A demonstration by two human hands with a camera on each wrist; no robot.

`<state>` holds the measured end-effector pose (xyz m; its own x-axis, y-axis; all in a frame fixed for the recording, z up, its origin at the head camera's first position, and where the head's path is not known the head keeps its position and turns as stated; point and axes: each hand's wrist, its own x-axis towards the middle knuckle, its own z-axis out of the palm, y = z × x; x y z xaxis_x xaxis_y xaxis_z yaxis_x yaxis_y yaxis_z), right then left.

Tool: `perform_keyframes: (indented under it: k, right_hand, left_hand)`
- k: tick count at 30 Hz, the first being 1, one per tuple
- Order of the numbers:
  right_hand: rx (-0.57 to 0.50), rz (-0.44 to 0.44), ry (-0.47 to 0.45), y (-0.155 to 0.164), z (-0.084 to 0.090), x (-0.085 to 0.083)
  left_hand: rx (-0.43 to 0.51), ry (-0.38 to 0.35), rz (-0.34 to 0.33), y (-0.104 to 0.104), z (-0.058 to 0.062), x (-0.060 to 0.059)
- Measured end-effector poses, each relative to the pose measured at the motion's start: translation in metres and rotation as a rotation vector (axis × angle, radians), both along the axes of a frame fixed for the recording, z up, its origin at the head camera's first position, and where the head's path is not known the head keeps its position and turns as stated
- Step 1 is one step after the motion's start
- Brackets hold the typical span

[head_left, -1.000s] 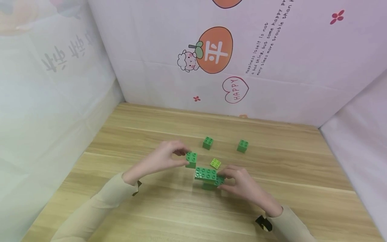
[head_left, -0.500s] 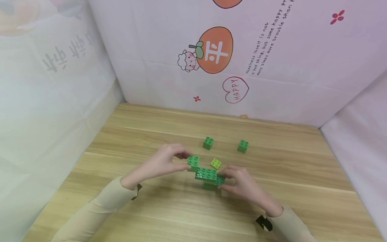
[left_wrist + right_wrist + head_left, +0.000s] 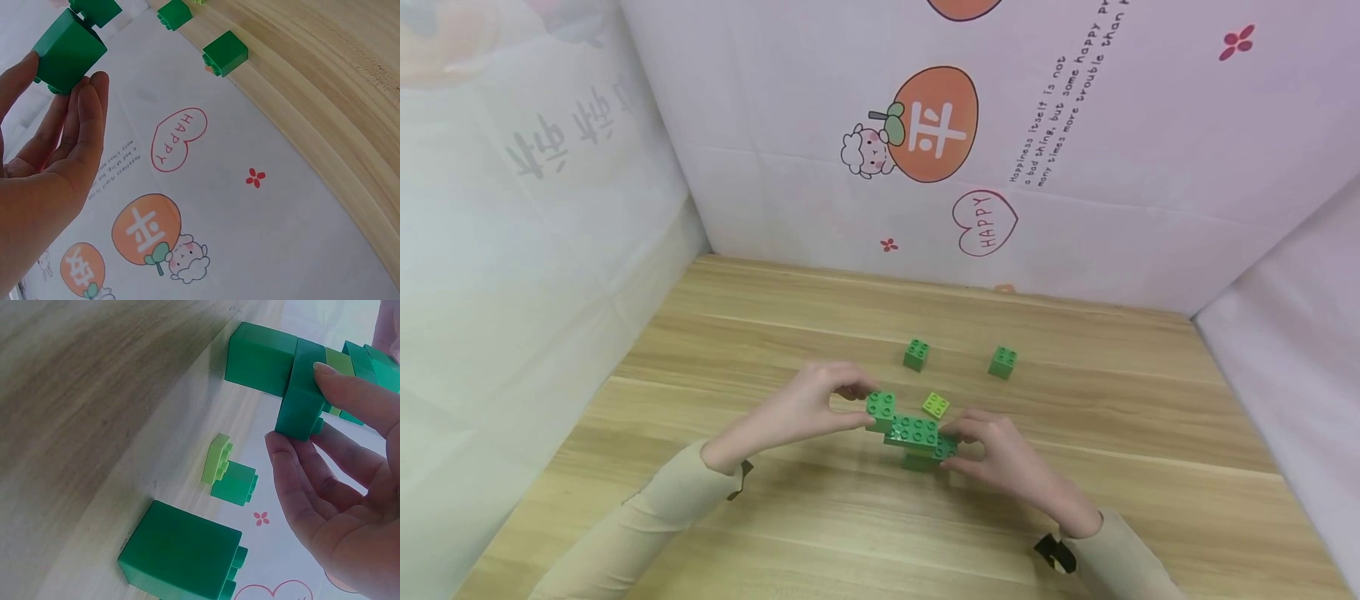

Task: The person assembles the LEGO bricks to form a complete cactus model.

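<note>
My left hand [image 3: 808,408] pinches a green two-by-two toy building block [image 3: 881,408] between thumb and fingertips. In the head view this block overlaps the left end of a long green brick [image 3: 912,431] on top of a small stack. My right hand [image 3: 1000,454] grips the stack by a lower green brick [image 3: 306,387] that juts out to the right. The right wrist view shows the stack's layers: a tall green block [image 3: 262,359] at the bottom, the gripped brick, a thin lime brick [image 3: 339,362], then the long green one. In the left wrist view the pinched block [image 3: 72,50] meets the stack's edge.
Behind the stack lies a flat lime brick [image 3: 935,406]. Farther back stand two green blocks, one on the left [image 3: 916,355] and one on the right [image 3: 1002,362]. Printed cloth [image 3: 820,208] walls off the back of the wooden table [image 3: 820,533], with cloth at both sides.
My left hand has brought its block a little right and toward me, to the left end of the long top brick. The right hand and stack have stayed in place.
</note>
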<state>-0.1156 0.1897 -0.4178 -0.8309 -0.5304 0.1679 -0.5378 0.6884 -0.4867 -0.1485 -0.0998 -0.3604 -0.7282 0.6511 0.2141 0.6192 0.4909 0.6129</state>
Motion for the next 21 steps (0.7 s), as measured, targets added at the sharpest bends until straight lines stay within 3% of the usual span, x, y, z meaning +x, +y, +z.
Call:
perform_keyframes:
  k: [21]
  right_hand:
    - [0.004,0.003,0.005,0.0001,0.0013,0.0007]
  left_hand:
    - [-0.008,-0.002,-0.016,0.0038,-0.0025,0.0026]
